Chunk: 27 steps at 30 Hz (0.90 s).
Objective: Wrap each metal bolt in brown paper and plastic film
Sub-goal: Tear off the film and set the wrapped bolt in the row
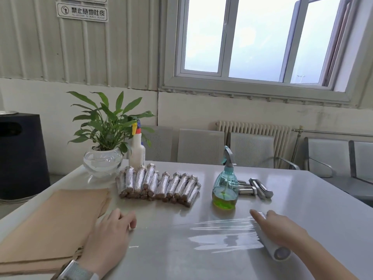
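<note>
Under the right hand (282, 229) lies the white roll of clear plastic film (270, 242). Its fingers look laid over the roll, with one finger pointing straight along it; I cannot tell if they curl round it. A thin sheet of shiny film (224, 233) is pulled out flat on the grey table (302, 199). This film is likely very light and soft, and sticks to itself, so it is best held by the stiff roll.

The left hand (113, 229) rests on the table with fingers loosely curled, holding nothing, just beside the stack of brown paper sheets (50, 225).

Farther back lie the bare silver metal bolts (256, 187), behind the blue spray bottle (225, 188). They look heavy, hard and smooth; grab them round the middle. Near them sits a row of wrapped bolts (159, 184).
</note>
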{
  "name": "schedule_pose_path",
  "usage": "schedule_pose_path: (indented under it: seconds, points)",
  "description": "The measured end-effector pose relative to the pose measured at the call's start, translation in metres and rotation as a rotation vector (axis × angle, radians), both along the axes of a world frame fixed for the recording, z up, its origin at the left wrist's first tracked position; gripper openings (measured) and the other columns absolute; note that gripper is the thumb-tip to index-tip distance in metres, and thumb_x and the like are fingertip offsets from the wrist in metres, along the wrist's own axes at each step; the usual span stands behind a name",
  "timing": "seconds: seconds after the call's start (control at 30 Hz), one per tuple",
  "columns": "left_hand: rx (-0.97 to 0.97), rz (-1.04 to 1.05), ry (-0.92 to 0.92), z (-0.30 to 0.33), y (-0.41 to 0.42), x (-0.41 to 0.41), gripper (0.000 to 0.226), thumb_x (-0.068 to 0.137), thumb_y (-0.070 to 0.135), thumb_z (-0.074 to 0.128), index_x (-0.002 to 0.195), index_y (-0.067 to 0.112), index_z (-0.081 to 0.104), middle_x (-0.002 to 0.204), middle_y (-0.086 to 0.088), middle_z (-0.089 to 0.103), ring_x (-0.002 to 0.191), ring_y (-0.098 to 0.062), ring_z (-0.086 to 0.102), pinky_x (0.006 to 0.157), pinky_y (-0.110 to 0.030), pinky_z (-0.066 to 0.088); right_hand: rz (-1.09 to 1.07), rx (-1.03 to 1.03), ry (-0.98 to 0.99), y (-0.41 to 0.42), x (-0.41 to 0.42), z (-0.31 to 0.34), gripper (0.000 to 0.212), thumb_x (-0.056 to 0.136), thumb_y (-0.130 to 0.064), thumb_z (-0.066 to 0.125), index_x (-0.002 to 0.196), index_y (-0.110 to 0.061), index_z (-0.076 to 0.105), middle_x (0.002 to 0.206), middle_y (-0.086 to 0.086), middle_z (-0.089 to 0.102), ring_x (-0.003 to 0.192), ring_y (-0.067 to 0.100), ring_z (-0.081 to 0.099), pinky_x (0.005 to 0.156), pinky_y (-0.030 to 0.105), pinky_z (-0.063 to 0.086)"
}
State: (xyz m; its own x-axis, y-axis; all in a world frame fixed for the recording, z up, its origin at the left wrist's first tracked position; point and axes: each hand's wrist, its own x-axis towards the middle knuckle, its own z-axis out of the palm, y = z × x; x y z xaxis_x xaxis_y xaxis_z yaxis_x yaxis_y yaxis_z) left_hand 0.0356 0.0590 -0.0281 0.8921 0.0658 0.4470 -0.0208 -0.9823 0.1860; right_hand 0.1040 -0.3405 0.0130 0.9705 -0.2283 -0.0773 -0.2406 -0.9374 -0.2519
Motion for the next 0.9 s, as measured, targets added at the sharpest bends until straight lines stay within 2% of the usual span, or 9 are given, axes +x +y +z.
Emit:
schedule_pose_path:
  seconds: [0.1, 0.17, 0.2, 0.27, 0.43, 0.63, 0.73, 0.83, 0.9]
  points:
    - [0.050, -0.040, -0.134, 0.002, 0.000, -0.003, 0.013, 0.071, 0.020, 0.058, 0.069, 0.033, 0.059, 0.065, 0.010, 0.046, 0.063, -0.017, 0.059, 0.056, -0.028, 0.033, 0.029, -0.072, 0.012, -0.001, 0.003, -0.001, 0.057, 0.100, -0.054, 0.015, 0.127, -0.016, 0.046, 0.124, 0.008, 0.057, 0.113, 0.026, 0.056, 0.085, 0.036, 0.042]
    - [0.114, -0.067, -0.191, 0.004, -0.002, -0.007, 0.011, 0.067, 0.024, 0.054, 0.062, 0.033, 0.057, 0.059, 0.011, 0.043, 0.054, -0.015, 0.057, 0.053, -0.025, 0.025, 0.019, -0.087, 0.002, 0.001, 0.003, 0.000, 0.054, 0.100, -0.054, 0.017, 0.114, -0.014, 0.050, 0.115, 0.009, 0.060, 0.107, 0.027, 0.058, 0.083, 0.037, 0.043]
    - [0.126, -0.070, -0.208, 0.004, -0.001, -0.008, 0.015, 0.070, 0.027, 0.047, 0.062, 0.034, 0.057, 0.059, 0.012, 0.043, 0.053, -0.015, 0.057, 0.053, -0.025, 0.024, 0.025, -0.093, 0.006, 0.000, 0.003, 0.000, 0.053, 0.100, -0.053, 0.017, 0.115, -0.015, 0.051, 0.116, 0.009, 0.059, 0.105, 0.027, 0.056, 0.083, 0.037, 0.042]
    - [0.136, -0.063, -0.206, 0.004, -0.001, -0.009, 0.021, 0.072, 0.032, 0.039, 0.062, 0.034, 0.058, 0.059, 0.011, 0.045, 0.054, -0.016, 0.058, 0.053, -0.025, 0.027, 0.031, -0.097, 0.021, 0.000, 0.005, -0.001, 0.053, 0.100, -0.050, 0.015, 0.124, -0.017, 0.049, 0.124, 0.008, 0.056, 0.108, 0.026, 0.052, 0.085, 0.036, 0.039]
    - [0.165, -0.053, -0.210, -0.001, -0.003, -0.009, 0.026, 0.078, 0.034, 0.036, 0.065, 0.032, 0.058, 0.061, 0.009, 0.047, 0.057, -0.018, 0.058, 0.054, -0.032, 0.044, 0.028, -0.097, 0.018, 0.002, 0.004, -0.002, 0.057, 0.099, -0.056, 0.015, 0.126, -0.017, 0.046, 0.128, 0.008, 0.055, 0.114, 0.027, 0.053, 0.085, 0.037, 0.039]
    - [0.144, -0.043, -0.180, 0.005, -0.004, -0.013, 0.024, 0.075, 0.030, 0.036, 0.064, 0.032, 0.058, 0.061, 0.010, 0.046, 0.056, -0.018, 0.058, 0.053, -0.031, 0.046, 0.037, -0.125, 0.021, 0.007, 0.002, 0.001, 0.057, 0.098, -0.055, 0.013, 0.129, -0.020, 0.045, 0.130, 0.005, 0.054, 0.114, 0.025, 0.054, 0.082, 0.037, 0.036]
    - [0.109, -0.050, -0.136, 0.008, -0.004, -0.015, 0.020, 0.074, 0.028, 0.041, 0.064, 0.032, 0.057, 0.062, 0.010, 0.047, 0.057, -0.017, 0.059, 0.053, -0.031, 0.045, 0.034, -0.144, 0.015, 0.009, 0.002, 0.000, 0.056, 0.097, -0.054, 0.013, 0.127, -0.020, 0.045, 0.123, 0.004, 0.056, 0.098, 0.024, 0.056, 0.076, 0.036, 0.035]
    - [0.037, -0.025, -0.087, 0.005, -0.002, -0.012, 0.030, 0.081, 0.036, 0.030, 0.071, 0.034, 0.059, 0.069, 0.012, 0.046, 0.072, -0.015, 0.060, 0.066, -0.033, 0.041, 0.001, -0.144, 0.012, 0.012, -0.001, 0.003, 0.057, 0.096, -0.057, 0.014, 0.126, -0.019, 0.044, 0.113, 0.001, 0.057, 0.083, 0.021, 0.055, 0.072, 0.035, 0.036]
    - [-0.025, -0.003, -0.045, 0.000, 0.001, -0.007, 0.034, 0.091, 0.044, 0.025, 0.081, 0.038, 0.057, 0.079, 0.013, 0.044, 0.091, -0.010, 0.055, 0.077, -0.029, 0.034, 0.011, -0.147, 0.005, 0.014, -0.002, 0.005, 0.057, 0.096, -0.057, 0.015, 0.128, -0.019, 0.043, 0.121, 0.002, 0.057, 0.093, 0.021, 0.056, 0.075, 0.035, 0.038]
